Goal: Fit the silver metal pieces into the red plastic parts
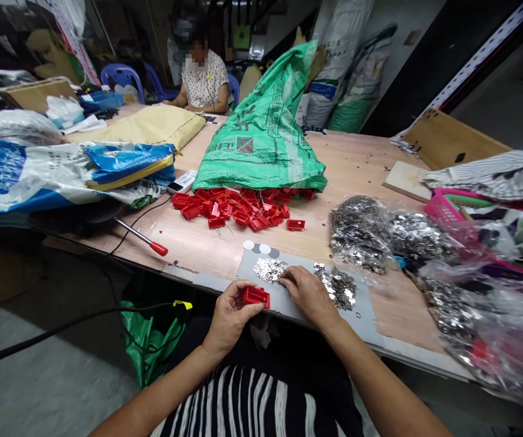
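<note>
A small red plastic housing point(256, 296) is pinched between the thumb and fingers of my left hand point(229, 315), just off the table's front edge. My right hand point(309, 297) reaches over a grey mat point(289, 303), its fingertips closed at the right side of a pile of small shiny metal pieces point(269, 269). Whether a piece sits between those fingertips is hidden. To the right of that hand lies a second pile of metal parts point(340, 285). Beyond the mat, many red housings point(243, 209) spill from the mouth of a green woven sack point(261, 145).
Clear bags of metal parts point(361, 233) and a pink basket point(446, 206) crowd the right side. A red-tipped lever point(158, 247) juts out at the left, near blue-white sacks point(61, 176). A cable point(84, 315) crosses the lower left. Another person point(204, 79) sits across the table.
</note>
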### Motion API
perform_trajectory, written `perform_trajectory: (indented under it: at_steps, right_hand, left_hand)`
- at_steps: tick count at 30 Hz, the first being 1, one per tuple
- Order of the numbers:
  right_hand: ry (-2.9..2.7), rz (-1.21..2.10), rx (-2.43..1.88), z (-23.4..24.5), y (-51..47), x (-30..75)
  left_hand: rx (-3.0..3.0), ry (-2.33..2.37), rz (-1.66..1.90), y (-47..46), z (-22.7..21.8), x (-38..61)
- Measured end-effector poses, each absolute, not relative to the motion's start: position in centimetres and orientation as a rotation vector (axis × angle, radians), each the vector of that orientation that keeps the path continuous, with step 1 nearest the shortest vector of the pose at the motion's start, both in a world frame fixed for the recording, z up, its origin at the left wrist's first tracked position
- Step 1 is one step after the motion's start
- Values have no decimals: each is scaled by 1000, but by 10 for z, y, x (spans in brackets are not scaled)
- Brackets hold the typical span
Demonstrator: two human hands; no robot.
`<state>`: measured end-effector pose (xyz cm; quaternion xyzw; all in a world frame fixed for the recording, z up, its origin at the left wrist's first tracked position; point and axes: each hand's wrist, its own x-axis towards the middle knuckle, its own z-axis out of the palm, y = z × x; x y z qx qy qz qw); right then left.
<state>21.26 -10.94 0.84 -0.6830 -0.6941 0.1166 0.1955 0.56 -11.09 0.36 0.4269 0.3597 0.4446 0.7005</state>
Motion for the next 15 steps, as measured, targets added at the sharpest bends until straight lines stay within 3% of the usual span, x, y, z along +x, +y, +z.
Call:
perform_trajectory:
  at_steps: [15]
  right_hand:
    - [-1642, 763, -1624, 39, -136, 190]
  left_hand:
    - [620, 686, 893, -108, 19, 17]
